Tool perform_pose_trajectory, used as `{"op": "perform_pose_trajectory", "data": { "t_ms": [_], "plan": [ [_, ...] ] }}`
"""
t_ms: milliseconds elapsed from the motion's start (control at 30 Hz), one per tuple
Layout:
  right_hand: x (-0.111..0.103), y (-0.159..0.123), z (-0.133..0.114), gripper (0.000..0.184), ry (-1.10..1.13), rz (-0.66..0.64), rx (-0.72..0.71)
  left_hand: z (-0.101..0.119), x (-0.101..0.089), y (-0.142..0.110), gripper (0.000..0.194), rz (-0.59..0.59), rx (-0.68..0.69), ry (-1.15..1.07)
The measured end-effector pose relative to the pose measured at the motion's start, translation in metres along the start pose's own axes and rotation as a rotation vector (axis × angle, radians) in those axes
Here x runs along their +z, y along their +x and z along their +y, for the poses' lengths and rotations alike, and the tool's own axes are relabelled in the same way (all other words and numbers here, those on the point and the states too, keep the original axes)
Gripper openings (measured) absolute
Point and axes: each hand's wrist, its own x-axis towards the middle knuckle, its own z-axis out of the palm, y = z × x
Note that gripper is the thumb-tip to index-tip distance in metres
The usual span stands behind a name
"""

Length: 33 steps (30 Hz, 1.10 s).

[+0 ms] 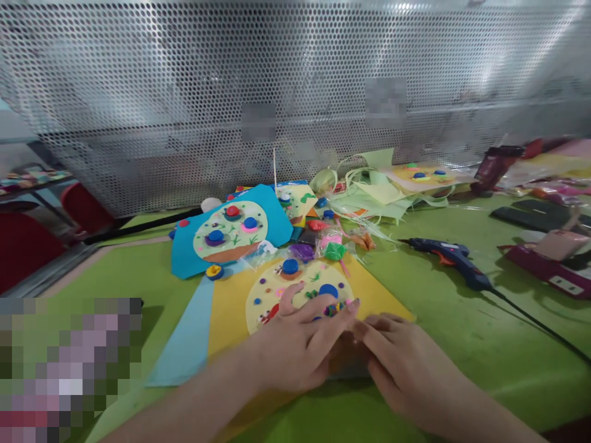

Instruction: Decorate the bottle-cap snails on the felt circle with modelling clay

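Note:
My left hand (300, 335) rests over a yellow card (231, 307), its fingers spread across the lower part of a cream paper circle (258, 289). On that circle are blue bottle caps (290, 266), small coloured dots, green grass shapes and a red figure partly under my fingers. Close beside it, my right hand (406, 351) has its fingers curled and pressed together at the card's lower right. What those fingertips hold, if anything, is too small and hidden to make out. A light blue sheet (184, 344) shows along the card's left side.
A blue card (184, 258) with another decorated circle lies behind. Bagged clay (335, 250), green paper strips (369, 203) and a perforated metal screen (300, 74) stand farther back. At right are a glue gun (452, 255) with a cable and a purple power strip (545, 271).

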Motion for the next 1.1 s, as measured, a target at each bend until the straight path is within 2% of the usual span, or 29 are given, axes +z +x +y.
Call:
{"op": "perform_pose_trajectory", "data": {
  "t_ms": [200, 367, 500, 767, 967, 1100],
  "plan": [
    [0.009, -0.004, 0.001, 0.042, -0.014, 0.003, 0.039, -0.001, -0.004, 0.001, 0.081, -0.078, -0.087, -0.055],
    [0.009, 0.0, 0.001, 0.047, 0.003, -0.034, 0.027, -0.003, -0.004, 0.0, 0.087, -0.076, -0.102, -0.112],
    [0.008, 0.0, 0.001, 0.05, 0.015, -0.045, 0.013, -0.002, -0.003, -0.001, 0.087, -0.033, -0.104, -0.123],
    [0.009, 0.0, 0.001, 0.051, 0.001, -0.046, 0.027, -0.002, -0.005, 0.002, 0.086, -0.069, -0.132, -0.143],
    [0.003, 0.003, 0.005, 0.049, -0.003, -0.057, 0.025, 0.0, -0.005, 0.0, 0.076, -0.043, -0.158, -0.1],
    [-0.007, 0.01, 0.022, 0.042, 0.021, -0.097, 0.063, -0.002, -0.004, -0.004, 0.099, -0.053, -0.183, 0.016]
  ]
}}
